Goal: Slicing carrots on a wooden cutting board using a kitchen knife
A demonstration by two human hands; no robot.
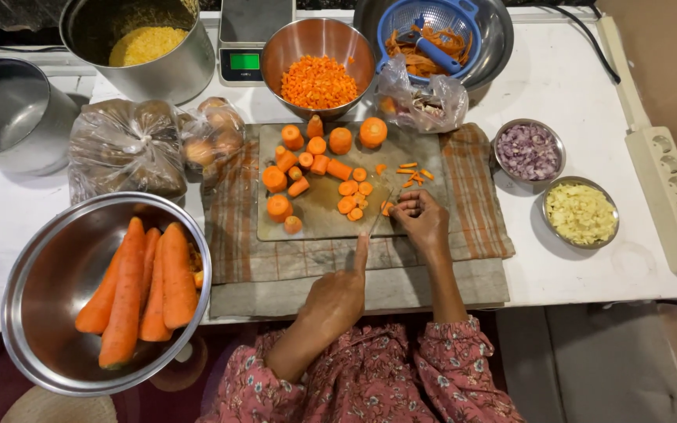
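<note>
A: Start at the left. What sits there?

B: Well out to the left of the left hand [337, 298] is a steel bowl [37, 313] with whole carrots [139, 290]. That hand is closed around a knife [380, 215], index finger stretched along the back of the blade.

A: And the blade?

B: Its tip lies on the cutting board [323, 207], just ahead of the left hand and touching the right hand's work.

A: The right hand?

B: The right hand [423, 219] is curled, fingertips pinching a small carrot piece [387, 207] down on the board. More carrot chunks [307, 168] lie beyond both hands, and a bowl of diced carrot [319, 81] farther still.

A: How does that piece handle?

B: I judge it stiff, light and a bit slick when cut; round pieces can roll. Best held flat side down, fingertips tucked back from the edge.

A: Further right?

B: Two small dishes, chopped purple onion [528, 150] and pale yellow bits [581, 213], on the tabletop [573, 274].
</note>
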